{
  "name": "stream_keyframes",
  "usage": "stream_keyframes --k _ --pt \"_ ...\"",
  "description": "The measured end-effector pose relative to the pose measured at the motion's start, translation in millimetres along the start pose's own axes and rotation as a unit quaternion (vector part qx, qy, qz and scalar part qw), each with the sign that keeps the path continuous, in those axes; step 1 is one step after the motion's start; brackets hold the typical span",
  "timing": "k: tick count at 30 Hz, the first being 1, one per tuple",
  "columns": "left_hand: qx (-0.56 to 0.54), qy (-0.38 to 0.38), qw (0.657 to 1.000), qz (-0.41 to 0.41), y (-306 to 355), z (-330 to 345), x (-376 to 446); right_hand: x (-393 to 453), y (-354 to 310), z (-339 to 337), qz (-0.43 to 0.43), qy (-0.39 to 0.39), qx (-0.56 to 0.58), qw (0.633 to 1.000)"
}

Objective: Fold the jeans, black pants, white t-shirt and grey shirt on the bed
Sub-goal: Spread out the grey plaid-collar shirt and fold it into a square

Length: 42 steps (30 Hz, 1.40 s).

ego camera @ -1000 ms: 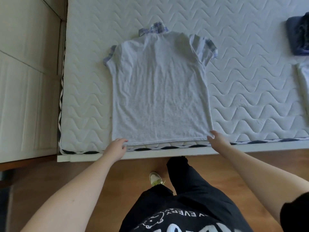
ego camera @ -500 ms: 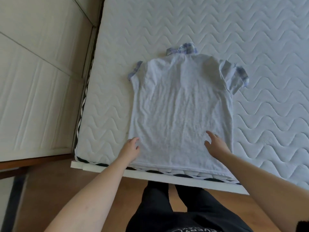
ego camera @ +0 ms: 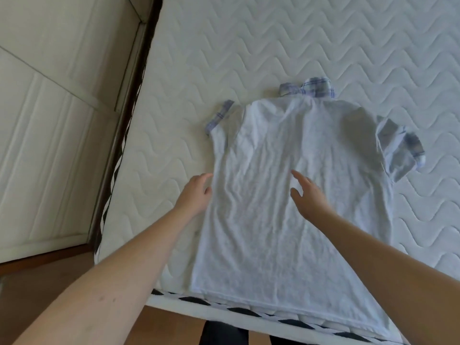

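Both hands have slid up from the hem since a second ago. The grey shirt [ego camera: 286, 207] lies flat, back up, on the mattress [ego camera: 273, 46], collar at 12 o'clock. The left hand [ego camera: 195, 194], fingers relaxed, touches its 9 o'clock edge; the right hand [ego camera: 310, 197] rests open mid-shirt

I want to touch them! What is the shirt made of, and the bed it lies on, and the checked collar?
The grey shirt looks like soft knitted cotton: matte, thin, creased all over. Its collar seems a woven plaid cloth, stiffer and flatter. The bed looks like padded quilted fabric, with stitched wavy lines and a faint sheen. The exact fibres cannot be told.
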State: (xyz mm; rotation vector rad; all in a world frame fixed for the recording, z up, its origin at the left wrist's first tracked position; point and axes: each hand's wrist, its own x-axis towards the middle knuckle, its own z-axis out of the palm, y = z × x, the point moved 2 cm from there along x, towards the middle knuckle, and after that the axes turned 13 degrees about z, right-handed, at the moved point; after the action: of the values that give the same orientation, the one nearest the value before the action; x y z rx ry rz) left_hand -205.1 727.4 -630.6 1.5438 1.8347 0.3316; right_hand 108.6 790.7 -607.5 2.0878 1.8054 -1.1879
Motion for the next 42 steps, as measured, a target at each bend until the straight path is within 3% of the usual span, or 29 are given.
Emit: stream_keyframes --k 7,13,16,18,21,23,26,28,32,36,42 --pt "-0.068 0.088 0.991 -0.071 -24 -20 124 79 -65 20 -0.026 0.002 0.014 1.000" --pt "-0.023 0.122 0.992 -0.019 -28 -36 221 137 -112 30 -0.062 0.002 0.011 0.998" --pt "0.002 0.080 0.996 0.032 -22 -40 255 154 -125 33 -0.074 0.014 -0.001 0.997" --pt "0.089 0.044 0.991 0.087 -16 -41 275 165 -126 36 -0.073 0.027 0.018 0.997" --pt "0.275 -0.044 0.942 0.186 -3 -39 295 177 -125 42 -0.069 0.053 0.065 0.994" --pt "0.338 -0.102 0.910 0.217 4 -34 301 182 -123 48 -0.066 0.065 0.083 0.992" --pt "0.366 -0.092 0.894 0.243 9 -35 299 184 -119 56 -0.061 0.062 0.092 0.992" --pt "0.307 -0.081 0.915 0.248 6 -45 291 183 -117 58 -0.060 0.059 0.085 0.993" --pt "0.100 -0.036 0.983 0.150 -14 -76 266 182 -116 52 -0.070 0.061 0.064 0.994" --pt "0.037 0.012 0.996 0.079 -43 -103 244 184 -118 48 -0.060 0.056 0.012 0.997" --pt "0.034 0.050 0.996 -0.069 -90 -92 229 197 -120 59 -0.049 0.045 -0.109 0.992"
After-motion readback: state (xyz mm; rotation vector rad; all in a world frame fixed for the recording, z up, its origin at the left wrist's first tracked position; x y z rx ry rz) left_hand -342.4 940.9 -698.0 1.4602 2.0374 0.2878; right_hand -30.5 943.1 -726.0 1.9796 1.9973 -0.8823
